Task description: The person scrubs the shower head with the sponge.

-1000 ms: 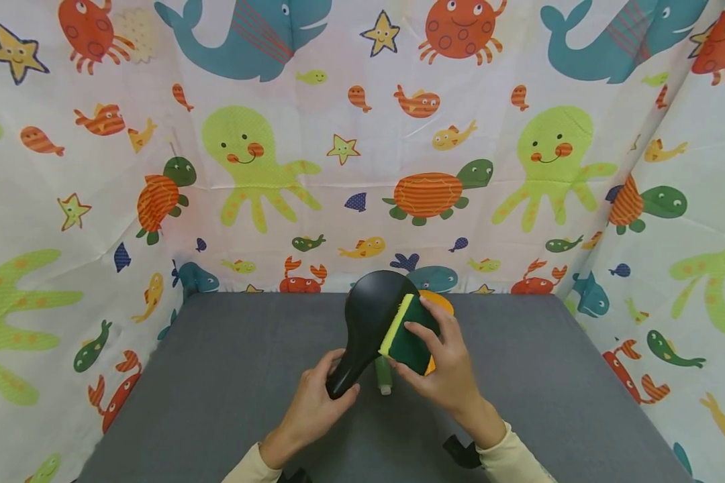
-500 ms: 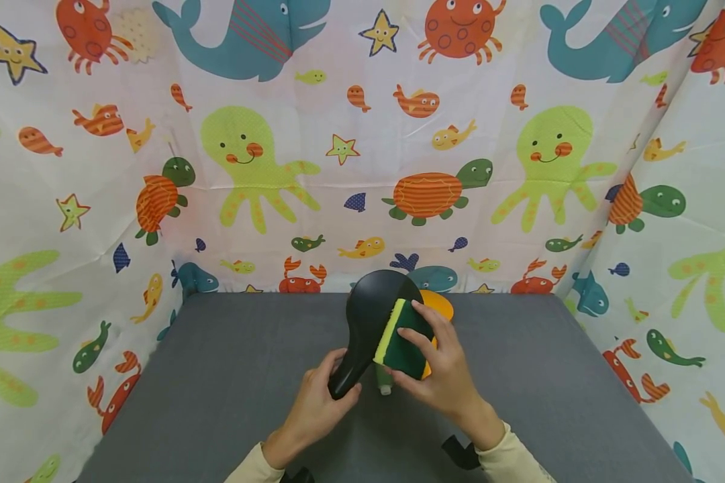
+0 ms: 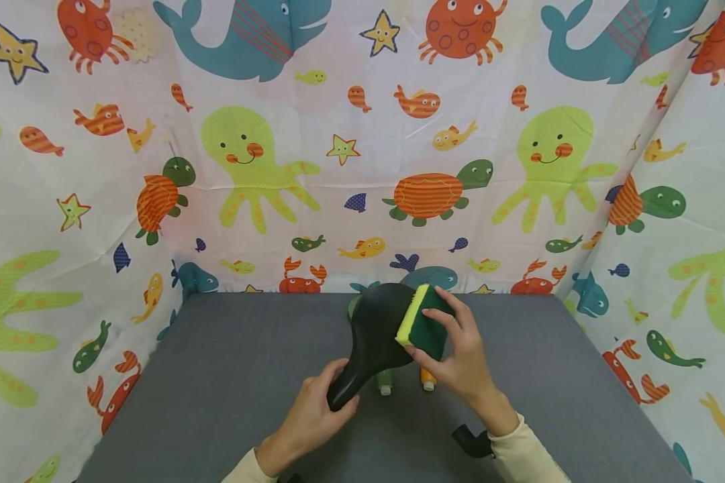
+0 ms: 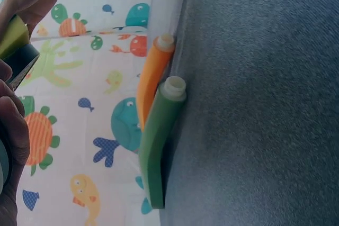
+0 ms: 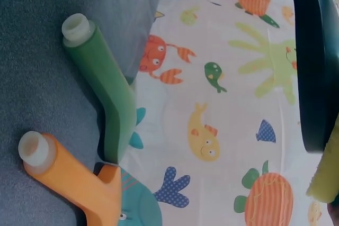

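The left hand [image 3: 314, 412] grips the narrow handle end of a black, glossy, paddle-shaped plastic pan [image 3: 379, 332], fingers curled round it, and holds it tilted up above the grey fabric-covered table [image 3: 229, 376], with the broad round end pointing to the far side. The right hand [image 3: 459, 362] pinches a rectangular sponge with a yellow foam layer and a dark green scouring layer [image 3: 424, 320], thumb on the near side and fingers over the green face; the sponge's yellow edge touches the right far part of the black pan.

Under the raised pan, two more paddle-shaped plastic pieces lie on the table, just beside each other: a green one [image 5: 103, 86] to the left and an orange one [image 5: 74, 181] to the right, each ending in a pale, round cap at its near handle tip. In the head view only their handle tips show, near the middle of the table, between the two hands. Around the table hangs a white cloth backdrop printed with sea animals [image 3: 362, 147], on the left, far and right sides.
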The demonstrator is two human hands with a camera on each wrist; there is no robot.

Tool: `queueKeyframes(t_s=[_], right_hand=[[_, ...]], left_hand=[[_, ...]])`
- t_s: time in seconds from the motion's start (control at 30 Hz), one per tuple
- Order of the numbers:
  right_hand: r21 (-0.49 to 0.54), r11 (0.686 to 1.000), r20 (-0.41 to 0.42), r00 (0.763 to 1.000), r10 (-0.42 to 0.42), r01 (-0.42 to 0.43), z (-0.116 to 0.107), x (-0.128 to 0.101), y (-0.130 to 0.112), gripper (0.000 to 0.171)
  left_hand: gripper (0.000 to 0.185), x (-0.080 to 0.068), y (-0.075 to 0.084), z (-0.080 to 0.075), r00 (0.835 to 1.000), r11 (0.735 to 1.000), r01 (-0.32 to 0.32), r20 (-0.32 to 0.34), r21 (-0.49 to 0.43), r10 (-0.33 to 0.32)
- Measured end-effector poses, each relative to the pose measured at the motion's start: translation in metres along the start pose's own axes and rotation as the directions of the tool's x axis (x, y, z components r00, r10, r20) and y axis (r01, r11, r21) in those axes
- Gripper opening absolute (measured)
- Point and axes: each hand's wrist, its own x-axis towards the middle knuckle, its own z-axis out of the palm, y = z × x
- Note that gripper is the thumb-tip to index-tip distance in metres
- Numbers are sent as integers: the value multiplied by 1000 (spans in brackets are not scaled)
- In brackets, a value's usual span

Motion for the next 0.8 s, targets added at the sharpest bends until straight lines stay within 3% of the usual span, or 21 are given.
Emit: queueKeyframes(t_s=[0.13,0.27,0.57,0.8], right_hand=[[8,999,26,999,37,-37,-3,1,0,62],[-26,999,29,999,22,-22,-3,2,-2,59],[-95,986,-10,990,-141,140,6,3,-13,58],[-132,967,16,976,-217,217,15,-4,-22,53]], left_hand=[[50,-1,-1,0,1000,1000,-13,0,14,13],[50,0,-1,2,1000,1000,-10,-2,23,10],[49,6,0,5,999,999,-27,-22,22,27],[48,9,4,10,999,1000,21,-44,17,-20]])
